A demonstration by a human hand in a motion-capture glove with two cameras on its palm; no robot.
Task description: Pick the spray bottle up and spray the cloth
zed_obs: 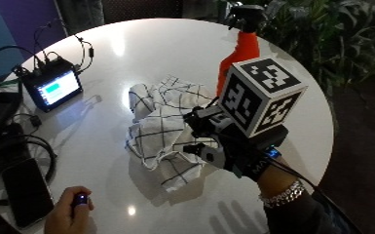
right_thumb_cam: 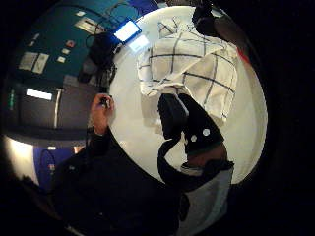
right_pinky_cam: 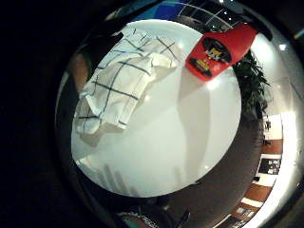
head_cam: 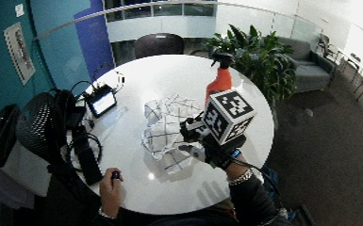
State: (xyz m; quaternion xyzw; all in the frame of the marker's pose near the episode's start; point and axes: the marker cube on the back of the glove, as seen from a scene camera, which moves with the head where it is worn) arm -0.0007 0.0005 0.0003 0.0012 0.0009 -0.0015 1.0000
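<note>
A red spray bottle [zed_obs: 241, 52] with a black trigger head stands upright near the far right edge of the round white table [zed_obs: 141, 48]. It also shows in the wide outside view [head_cam: 218, 81] and the little finger side view [right_pinky_cam: 219, 49]. A white cloth [zed_obs: 163, 123] with dark check lines lies crumpled in the middle of the table [head_cam: 165, 123] [right_pinky_cam: 122, 81] [right_thumb_cam: 193, 64]. My gloved right hand [zed_obs: 237, 155] hovers above the cloth's near right edge, short of the bottle. It holds nothing, and its fingers [right_thumb_cam: 197, 125] hang relaxed over the table.
A small device with a lit screen [zed_obs: 52, 87] and cables sits at the table's left. A black slab [zed_obs: 24, 194] lies near the front left edge. The bare left hand [zed_obs: 69, 213] holds a small black object. Plants [zed_obs: 316, 29] stand beyond the table.
</note>
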